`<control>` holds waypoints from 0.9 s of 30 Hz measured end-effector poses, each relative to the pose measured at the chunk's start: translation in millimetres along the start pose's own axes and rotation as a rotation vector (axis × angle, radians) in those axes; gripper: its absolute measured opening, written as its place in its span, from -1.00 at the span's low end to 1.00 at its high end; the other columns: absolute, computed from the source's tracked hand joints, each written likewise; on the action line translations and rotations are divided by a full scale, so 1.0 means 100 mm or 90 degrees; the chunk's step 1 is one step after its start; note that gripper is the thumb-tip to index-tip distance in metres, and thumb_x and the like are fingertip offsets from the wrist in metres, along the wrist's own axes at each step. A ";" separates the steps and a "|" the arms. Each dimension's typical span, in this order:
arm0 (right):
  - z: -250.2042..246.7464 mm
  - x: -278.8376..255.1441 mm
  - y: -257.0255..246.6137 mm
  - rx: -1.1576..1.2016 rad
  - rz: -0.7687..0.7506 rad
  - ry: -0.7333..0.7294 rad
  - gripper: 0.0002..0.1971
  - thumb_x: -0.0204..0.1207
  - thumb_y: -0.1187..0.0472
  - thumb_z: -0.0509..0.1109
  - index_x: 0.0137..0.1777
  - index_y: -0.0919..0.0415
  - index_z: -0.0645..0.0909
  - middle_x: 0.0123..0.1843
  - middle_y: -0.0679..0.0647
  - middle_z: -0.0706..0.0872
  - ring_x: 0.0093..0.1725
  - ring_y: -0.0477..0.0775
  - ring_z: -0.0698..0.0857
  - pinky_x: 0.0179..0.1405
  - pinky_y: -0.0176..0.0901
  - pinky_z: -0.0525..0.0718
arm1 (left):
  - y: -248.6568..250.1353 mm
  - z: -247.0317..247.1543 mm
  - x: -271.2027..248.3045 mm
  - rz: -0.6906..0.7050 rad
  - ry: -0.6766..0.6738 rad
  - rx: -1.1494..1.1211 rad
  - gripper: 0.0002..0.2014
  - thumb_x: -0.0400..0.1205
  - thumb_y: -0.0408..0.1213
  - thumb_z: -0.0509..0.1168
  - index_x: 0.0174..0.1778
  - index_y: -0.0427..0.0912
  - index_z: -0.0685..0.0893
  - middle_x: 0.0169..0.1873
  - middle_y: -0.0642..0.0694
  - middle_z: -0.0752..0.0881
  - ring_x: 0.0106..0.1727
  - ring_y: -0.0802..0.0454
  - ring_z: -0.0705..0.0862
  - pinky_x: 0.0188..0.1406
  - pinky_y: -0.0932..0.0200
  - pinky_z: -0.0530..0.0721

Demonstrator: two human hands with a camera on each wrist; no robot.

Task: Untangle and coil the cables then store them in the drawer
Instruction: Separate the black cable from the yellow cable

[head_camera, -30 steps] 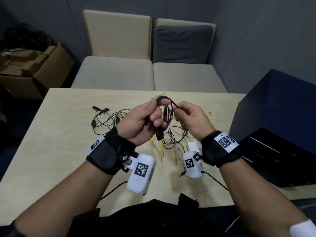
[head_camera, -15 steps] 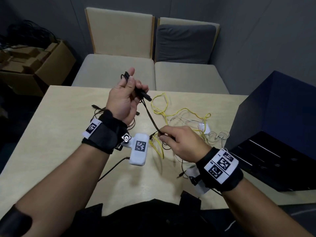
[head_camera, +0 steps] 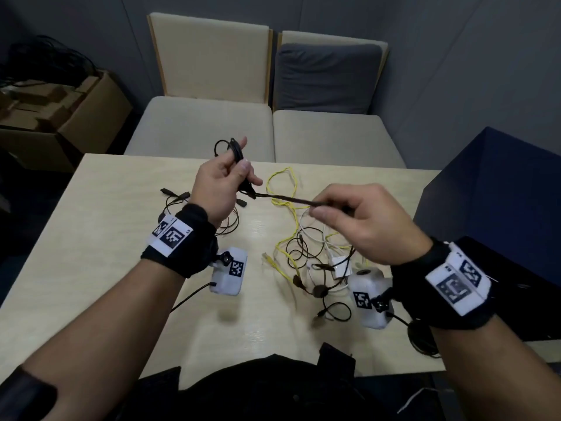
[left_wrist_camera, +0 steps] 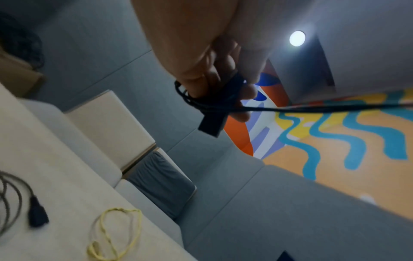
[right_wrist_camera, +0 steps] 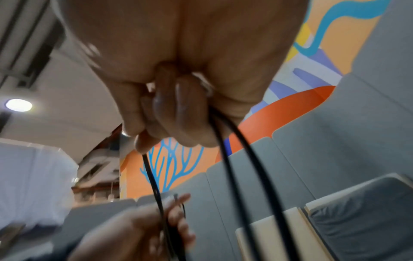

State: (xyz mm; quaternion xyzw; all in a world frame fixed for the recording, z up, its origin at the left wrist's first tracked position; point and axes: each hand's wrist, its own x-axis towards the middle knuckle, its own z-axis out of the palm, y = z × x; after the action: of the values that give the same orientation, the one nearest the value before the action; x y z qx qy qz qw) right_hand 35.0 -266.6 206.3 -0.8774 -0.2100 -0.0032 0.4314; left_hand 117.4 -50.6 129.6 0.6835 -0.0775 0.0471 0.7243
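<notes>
My left hand (head_camera: 224,180) is raised above the table and grips a small coil of black cable (head_camera: 235,148) with its plug (left_wrist_camera: 211,123) sticking out below the fingers. A taut stretch of that black cable (head_camera: 288,200) runs right to my right hand (head_camera: 349,214), which pinches it between thumb and fingers (right_wrist_camera: 178,113). Below them on the table lie a yellow cable (head_camera: 283,189), a white cable (head_camera: 315,235) and more black cable (head_camera: 303,253), tangled together.
Another loose black cable (head_camera: 179,199) lies on the wooden table (head_camera: 91,253) left of my left wrist. A dark blue cabinet (head_camera: 501,183) stands at the right edge. Two cushioned chairs (head_camera: 206,126) face the far side, and a cardboard box (head_camera: 60,110) sits at far left.
My right hand has risen from the table and moved right, pulling the black cable taut and level. My left hand stayed raised, holding the coil.
</notes>
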 end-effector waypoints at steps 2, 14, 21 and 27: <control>-0.08 0.03 -0.03 0.100 0.003 0.024 -0.86 0.51 0.21 0.38 -0.16 0.28 0.68 -0.51 -0.09 0.58 -0.51 -0.21 0.44 -0.47 -0.47 0.36 | -0.04 -0.02 -0.03 -0.010 -0.045 0.064 -0.64 0.65 -0.31 0.19 0.39 -0.12 0.50 -0.47 0.10 0.69 -0.21 -0.01 0.70 -0.07 -0.27 0.64; -0.54 0.25 0.05 0.040 -0.011 0.235 -0.82 0.48 -0.04 0.34 -0.32 -0.06 0.55 -0.57 -0.20 0.52 -0.55 -0.19 0.40 -0.47 -0.16 0.34 | 0.04 0.07 -0.30 -0.122 -0.351 0.080 -0.70 0.63 -0.15 0.08 0.16 -0.05 0.65 -0.48 0.03 0.49 -0.43 0.11 0.52 -0.24 0.09 0.48; -0.62 0.44 0.50 -0.015 0.044 0.313 -0.82 0.53 -0.01 0.32 -0.29 -0.04 0.55 -0.55 -0.21 0.49 -0.50 -0.19 0.39 -0.43 -0.21 0.35 | 0.24 0.22 -0.43 -0.200 -0.553 -0.196 -0.62 0.56 0.06 0.34 0.14 -0.13 0.71 -0.48 0.00 0.49 -0.43 0.03 0.52 -0.17 0.09 0.53; -0.26 0.47 0.88 -0.071 0.132 0.243 -0.74 0.64 0.13 0.32 -0.22 0.27 0.56 -0.43 -0.05 0.43 -0.40 -0.15 0.37 -0.37 -0.23 0.35 | 0.35 0.34 -0.51 -0.192 -0.558 -0.377 -0.48 0.60 -0.14 0.31 0.48 -0.20 0.45 -0.32 -0.08 0.66 -0.24 -0.05 0.68 -0.01 0.08 0.62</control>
State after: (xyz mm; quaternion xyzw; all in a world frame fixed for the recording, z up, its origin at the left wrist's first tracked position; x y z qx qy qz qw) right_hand 115.4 -316.8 165.1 -0.9002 -0.0326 -0.1359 0.4125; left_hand 59.0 -80.6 157.2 0.4096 -0.2828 -0.3698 0.7845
